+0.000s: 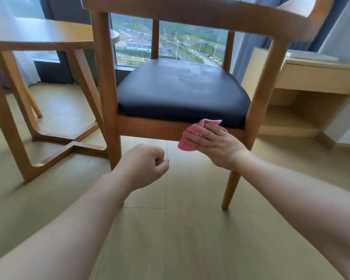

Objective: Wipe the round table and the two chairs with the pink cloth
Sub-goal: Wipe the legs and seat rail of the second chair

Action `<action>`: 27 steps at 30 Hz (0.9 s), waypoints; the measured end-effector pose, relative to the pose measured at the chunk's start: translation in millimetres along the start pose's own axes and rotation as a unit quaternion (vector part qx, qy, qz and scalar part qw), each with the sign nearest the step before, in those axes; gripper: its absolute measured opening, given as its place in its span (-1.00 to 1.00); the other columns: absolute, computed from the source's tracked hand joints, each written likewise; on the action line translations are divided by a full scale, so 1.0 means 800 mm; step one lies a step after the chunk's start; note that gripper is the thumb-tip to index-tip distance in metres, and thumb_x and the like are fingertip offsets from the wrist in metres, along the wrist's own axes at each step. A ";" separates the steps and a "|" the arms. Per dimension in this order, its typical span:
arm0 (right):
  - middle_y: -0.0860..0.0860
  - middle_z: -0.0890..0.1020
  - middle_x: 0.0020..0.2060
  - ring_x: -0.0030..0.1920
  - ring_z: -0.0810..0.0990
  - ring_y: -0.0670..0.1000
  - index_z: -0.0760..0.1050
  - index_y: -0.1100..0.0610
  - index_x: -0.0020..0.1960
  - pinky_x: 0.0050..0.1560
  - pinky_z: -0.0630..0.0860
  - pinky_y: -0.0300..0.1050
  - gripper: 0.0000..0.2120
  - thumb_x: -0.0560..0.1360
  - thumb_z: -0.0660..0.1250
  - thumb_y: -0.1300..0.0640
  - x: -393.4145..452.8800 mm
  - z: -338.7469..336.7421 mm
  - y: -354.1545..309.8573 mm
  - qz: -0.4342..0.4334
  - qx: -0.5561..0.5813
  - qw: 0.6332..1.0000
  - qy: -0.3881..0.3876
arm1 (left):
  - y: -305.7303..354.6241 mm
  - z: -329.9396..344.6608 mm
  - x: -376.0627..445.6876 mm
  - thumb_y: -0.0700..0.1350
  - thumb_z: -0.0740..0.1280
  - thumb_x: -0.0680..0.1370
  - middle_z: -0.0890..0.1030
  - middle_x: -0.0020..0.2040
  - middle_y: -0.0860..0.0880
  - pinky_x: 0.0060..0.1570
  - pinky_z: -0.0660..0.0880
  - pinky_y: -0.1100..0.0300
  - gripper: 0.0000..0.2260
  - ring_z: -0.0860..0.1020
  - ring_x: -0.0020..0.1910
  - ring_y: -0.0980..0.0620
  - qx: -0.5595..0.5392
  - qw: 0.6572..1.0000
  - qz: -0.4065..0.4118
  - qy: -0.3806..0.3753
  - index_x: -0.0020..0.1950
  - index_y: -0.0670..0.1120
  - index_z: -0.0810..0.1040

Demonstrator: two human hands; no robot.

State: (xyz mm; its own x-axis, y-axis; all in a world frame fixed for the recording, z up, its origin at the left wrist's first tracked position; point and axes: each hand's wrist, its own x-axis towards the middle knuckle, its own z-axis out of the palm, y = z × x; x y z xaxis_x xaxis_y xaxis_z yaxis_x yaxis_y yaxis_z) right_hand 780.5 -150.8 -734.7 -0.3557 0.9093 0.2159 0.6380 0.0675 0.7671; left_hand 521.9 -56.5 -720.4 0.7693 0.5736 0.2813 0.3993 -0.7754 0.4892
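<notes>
while the camera looks down from a low crouch, a wooden chair (190, 81) with a black padded seat fills the middle of the view. the person's right hand (212, 142) presses a crumpled pink cloth (187, 141) flat against the front wooden rail just under the seat edge; the fingers lie spread over the cloth, with its corner poking up above them toward the cushion. the left hand (144, 165) floats in the air in front of the chair's front left leg, curled into a loose fist and holding nothing. to the left, well apart from the cloth, stands the round table (49, 35), its pale wooden top and crossed base visible. a light wooden desk (315, 77) sits to the right behind the chair. a large window (170, 43) behind shows a hillside and roads far below. the floor is pale wood planks (170, 239).
</notes>
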 end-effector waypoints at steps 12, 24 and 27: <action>0.01 0.09 0.50 0.50 0.18 0.18 0.06 0.12 0.52 0.50 0.05 0.14 -0.29 0.45 0.30 0.22 -0.109 0.028 0.046 -0.015 -0.021 1.000 0.011 | 0.017 0.045 0.018 -0.01 0.30 0.53 0.47 -0.47 -0.07 -0.41 0.49 -0.02 -0.66 0.48 -0.44 -0.08 0.003 0.999 0.016 -0.038 -0.40 -0.12 0.45; 0.07 0.06 0.55 0.54 0.03 0.15 0.03 0.11 0.56 0.52 0.02 0.14 -0.29 0.48 0.23 0.28 -0.029 0.008 0.014 0.017 0.053 0.998 0.041 | -0.034 -0.023 -0.015 -0.02 0.34 0.53 0.49 -0.49 0.01 -0.42 0.57 0.10 -0.68 0.51 -0.47 0.05 0.018 0.999 -0.040 -0.021 -0.43 -0.03 0.47; 0.12 0.17 0.52 0.51 0.16 0.20 0.20 0.14 0.52 0.48 0.07 0.17 -0.41 0.50 0.17 0.29 0.028 -0.011 -0.006 0.010 0.090 0.993 0.075 | -0.053 -0.050 -0.031 -0.02 0.33 0.52 0.49 -0.49 0.00 -0.41 0.57 0.08 -0.68 0.51 -0.47 0.05 0.025 0.998 -0.047 -0.011 -0.42 -0.05 0.47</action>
State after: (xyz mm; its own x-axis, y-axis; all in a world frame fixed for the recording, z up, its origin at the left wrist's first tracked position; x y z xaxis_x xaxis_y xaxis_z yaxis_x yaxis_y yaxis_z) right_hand 763.4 -134.2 -728.2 -0.4314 0.8403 0.3282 0.7531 0.1352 0.6439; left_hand 466.3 -27.5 -715.2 0.7369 0.6399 0.2181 0.4953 -0.7306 0.4701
